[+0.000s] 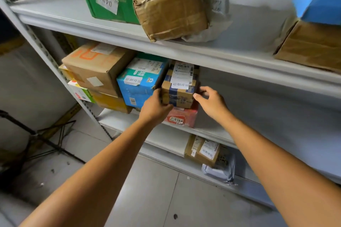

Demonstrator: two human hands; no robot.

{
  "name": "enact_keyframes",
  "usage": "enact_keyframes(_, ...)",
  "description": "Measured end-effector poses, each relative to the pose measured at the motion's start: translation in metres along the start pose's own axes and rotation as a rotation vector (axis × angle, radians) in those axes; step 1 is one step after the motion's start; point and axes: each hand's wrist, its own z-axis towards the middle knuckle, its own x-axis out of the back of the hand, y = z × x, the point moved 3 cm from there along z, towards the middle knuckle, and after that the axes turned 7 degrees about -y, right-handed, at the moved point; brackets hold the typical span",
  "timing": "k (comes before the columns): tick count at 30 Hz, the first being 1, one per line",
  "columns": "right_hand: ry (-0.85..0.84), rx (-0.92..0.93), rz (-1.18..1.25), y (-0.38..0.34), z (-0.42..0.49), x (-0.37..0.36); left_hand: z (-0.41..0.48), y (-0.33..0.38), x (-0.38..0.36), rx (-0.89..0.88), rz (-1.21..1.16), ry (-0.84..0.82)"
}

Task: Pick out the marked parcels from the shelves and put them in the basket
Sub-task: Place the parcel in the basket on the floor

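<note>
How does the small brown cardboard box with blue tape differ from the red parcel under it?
The small brown cardboard box with blue tape lies on top; the red parcel lies beneath it. The left hand grips the brown box and the right hand reaches its right edge; neither grips the red parcel. The brown box carries a large white shipping label; the red parcel shows a small sticker reading 0164. Both are on the middle shelf.

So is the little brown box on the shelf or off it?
On the shelf. The brown box sits on the red parcel; the left hand grips it, the right hand touches its side.
</note>
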Motion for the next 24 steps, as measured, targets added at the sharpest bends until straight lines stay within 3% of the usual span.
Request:
enact_keyframes(4, -0.019, -0.028, 0.275, 0.012, 0.008, -0.008, 0.005, 0.0, -0.009, -0.042, -0.056, 0.033)
enact_keyframes(17, -0.014, -0.031, 0.477, 0.041, -0.015, 0.001, -0.011, 0.006, -0.027, 0.003, -0.371, 0.024)
enact_keyframes(24, -0.044, -0.051, 0.49, 0.05, -0.059, 0.012, -0.051, 0.017, -0.037, 0.03, -0.521, -0.086)
